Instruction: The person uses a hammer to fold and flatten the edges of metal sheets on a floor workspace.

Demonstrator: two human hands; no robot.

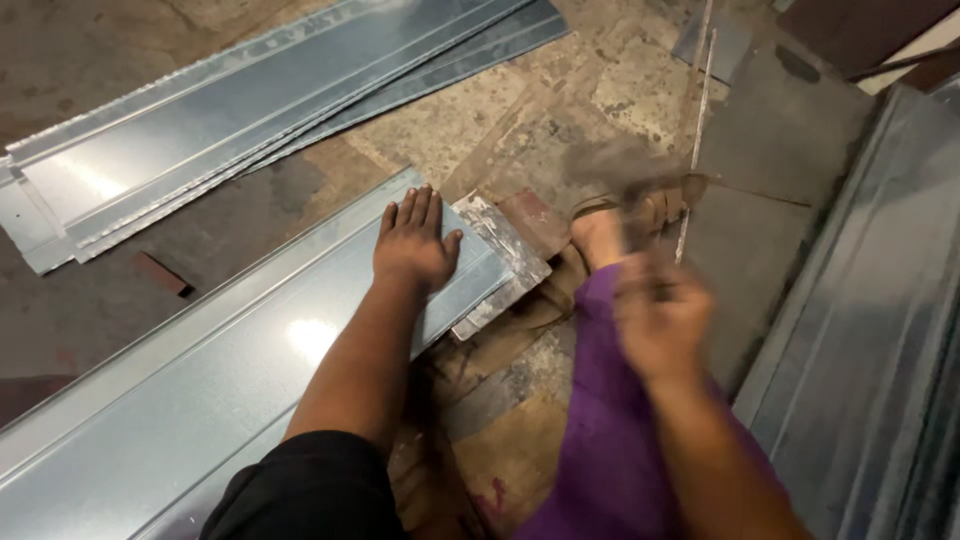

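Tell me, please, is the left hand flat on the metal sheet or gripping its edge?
Flat: the left hand lies palm down, fingers spread, on top of the metal sheet near its end.

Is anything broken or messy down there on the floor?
Nothing looks broken. The left hand presses flat on a long metal sheet whose end rests on a scuffed, paint-smeared block. The floor is stained and patchy. The right hand is blurred.
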